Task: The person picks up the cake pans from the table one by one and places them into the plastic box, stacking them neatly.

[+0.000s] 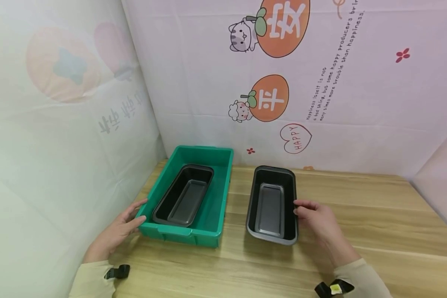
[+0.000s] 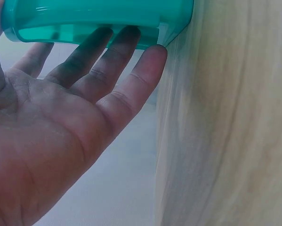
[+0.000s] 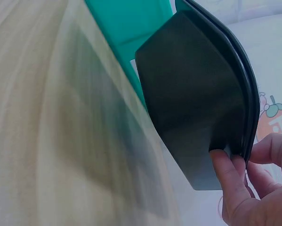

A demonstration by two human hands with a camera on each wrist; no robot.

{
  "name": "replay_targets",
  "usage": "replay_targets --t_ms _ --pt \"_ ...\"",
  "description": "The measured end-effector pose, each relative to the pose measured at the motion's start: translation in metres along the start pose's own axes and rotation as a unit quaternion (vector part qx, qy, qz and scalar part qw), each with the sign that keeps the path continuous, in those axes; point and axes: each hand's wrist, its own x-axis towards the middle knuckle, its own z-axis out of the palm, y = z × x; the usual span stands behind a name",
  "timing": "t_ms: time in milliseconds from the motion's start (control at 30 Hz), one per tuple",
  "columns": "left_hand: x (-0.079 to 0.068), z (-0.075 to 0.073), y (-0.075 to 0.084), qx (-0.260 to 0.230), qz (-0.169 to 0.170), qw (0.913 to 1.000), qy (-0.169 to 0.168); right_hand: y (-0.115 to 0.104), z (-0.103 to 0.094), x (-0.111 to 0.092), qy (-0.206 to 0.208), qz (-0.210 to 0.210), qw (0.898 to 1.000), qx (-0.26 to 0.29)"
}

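My right hand [image 1: 318, 221] pinches the right side rim of a dark grey loaf pan [image 1: 271, 207], thumb on the inner side and fingers outside. In the right wrist view the pan [image 3: 192, 99] is tilted and held off the wooden table, and its rim shows as a doubled dark edge. A second loaf pan [image 1: 188, 200] lies inside the green plastic bin [image 1: 227, 186], to the left. At the bin's near left corner is my left hand [image 1: 115, 231]. Its fingers, nearly straight in the left wrist view, reach the bin's outer wall [image 2: 131, 14].
The bin stands on the wooden table [image 1: 376, 215] near its left side. A printed white cloth [image 1: 208, 82] hangs behind, and a white cloth wall [image 1: 59, 165] rises close beside the left arm. Each wrist wears a black strap [image 1: 119, 272].
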Motion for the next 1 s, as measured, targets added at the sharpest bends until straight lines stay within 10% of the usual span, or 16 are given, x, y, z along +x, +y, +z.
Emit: replay_targets --t_ms 1000 --pt "0.001 -0.001 -0.001 0.003 0.001 1.0000 -0.004 -0.034 0.020 -0.012 -0.002 -0.032 0.998 0.054"
